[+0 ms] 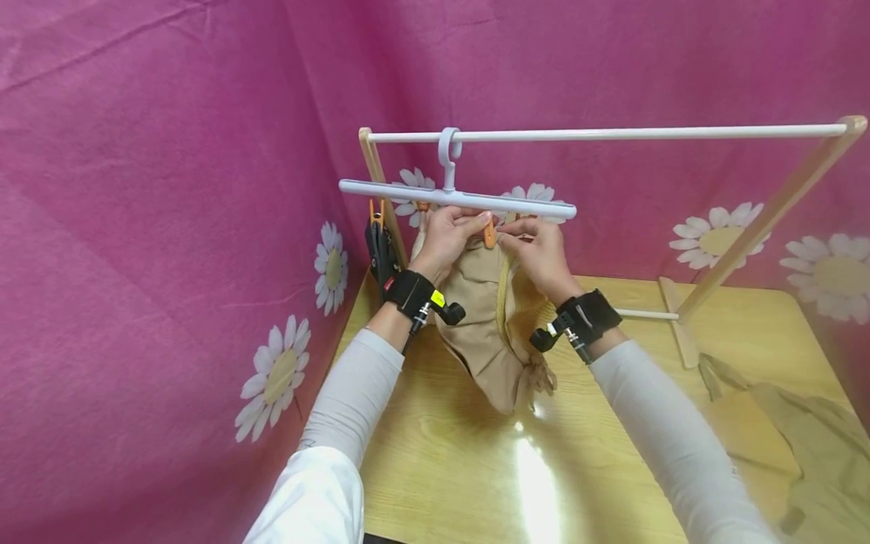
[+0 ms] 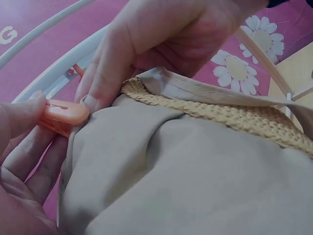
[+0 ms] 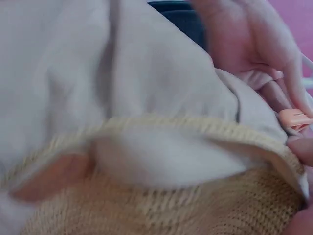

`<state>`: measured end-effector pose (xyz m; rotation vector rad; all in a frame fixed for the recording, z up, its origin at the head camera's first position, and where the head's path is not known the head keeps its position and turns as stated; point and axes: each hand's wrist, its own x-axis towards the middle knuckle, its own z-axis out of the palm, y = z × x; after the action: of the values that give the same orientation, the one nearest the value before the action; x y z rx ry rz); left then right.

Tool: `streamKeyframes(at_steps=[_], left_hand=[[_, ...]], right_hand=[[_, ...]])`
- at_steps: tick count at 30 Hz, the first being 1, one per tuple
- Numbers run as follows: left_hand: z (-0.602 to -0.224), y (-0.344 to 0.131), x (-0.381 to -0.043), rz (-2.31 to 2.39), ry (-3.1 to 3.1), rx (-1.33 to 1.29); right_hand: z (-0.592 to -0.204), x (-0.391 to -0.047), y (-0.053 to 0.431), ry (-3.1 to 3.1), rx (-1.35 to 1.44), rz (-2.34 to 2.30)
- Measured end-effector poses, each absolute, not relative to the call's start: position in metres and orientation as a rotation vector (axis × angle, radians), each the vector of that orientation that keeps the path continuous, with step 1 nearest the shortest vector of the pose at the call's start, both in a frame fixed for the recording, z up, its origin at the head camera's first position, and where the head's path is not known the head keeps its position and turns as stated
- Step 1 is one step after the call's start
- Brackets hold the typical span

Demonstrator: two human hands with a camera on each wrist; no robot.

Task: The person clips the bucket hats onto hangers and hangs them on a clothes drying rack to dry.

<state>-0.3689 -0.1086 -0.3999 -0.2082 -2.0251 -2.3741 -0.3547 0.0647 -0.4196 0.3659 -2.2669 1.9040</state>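
A beige cloth piece with a woven, straw-like part [image 1: 476,295], which looks like a sun hat, hangs below a pale blue-grey hanger [image 1: 448,198]. My left hand [image 1: 445,240] pinches an orange clip [image 1: 489,233] between thumb and fingers at the cloth's top edge. Just right of the clip, my right hand [image 1: 540,253] pinches that same edge. In the left wrist view, the clip [image 2: 66,115] lies against the gathered cloth [image 2: 161,161], and the woven strip [image 2: 220,115] runs off rightward. The right wrist view shows the woven part [image 3: 171,205] blurred and gaping from the cloth.
The hanger's hook sits on the white rod [image 1: 612,135] of a wooden-ended rack [image 1: 768,219]. A dark item with an orange clip [image 1: 382,245] is at the rack's left end. Olive-brown cloth [image 1: 809,431] lies at the table's [image 1: 448,468] right. Pink fabric [image 1: 170,227] surrounds the table.
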Motion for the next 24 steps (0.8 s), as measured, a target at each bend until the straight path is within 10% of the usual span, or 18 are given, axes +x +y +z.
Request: streamKeyframes(at_steps=[24], left_hand=[[-0.398,-0.119,-0.364,-2.25,-2.109,-0.292]], right_hand=[[-0.395,-0.327,0.049,-2.116,0.402,1.875]])
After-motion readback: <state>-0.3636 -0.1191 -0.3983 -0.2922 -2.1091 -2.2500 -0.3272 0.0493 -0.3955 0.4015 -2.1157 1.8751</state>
